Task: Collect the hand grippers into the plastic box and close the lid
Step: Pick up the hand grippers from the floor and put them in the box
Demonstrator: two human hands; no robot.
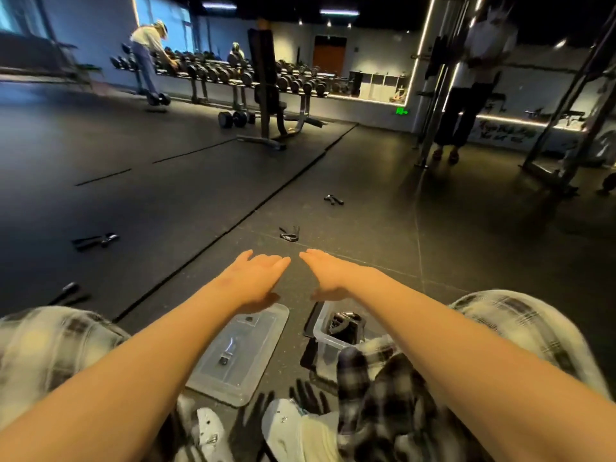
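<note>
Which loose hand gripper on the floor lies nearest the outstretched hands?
The hand gripper just ahead of the left hand and right hand; the others lie clearly farther, beyond it or off left.

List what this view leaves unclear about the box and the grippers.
Plastic box: head view, plaid shirt flap covers its near part, so the gripper count inside is unknown.
Gripper beside the left knee: head view, dark and blurred, outline unclear.
Farthest gripper: head view, too small for detail.

Clear glossy plastic box (328,338), lid (246,355); matt rubber floor (366,195); plaid cloth sleeves (520,315).
</note>
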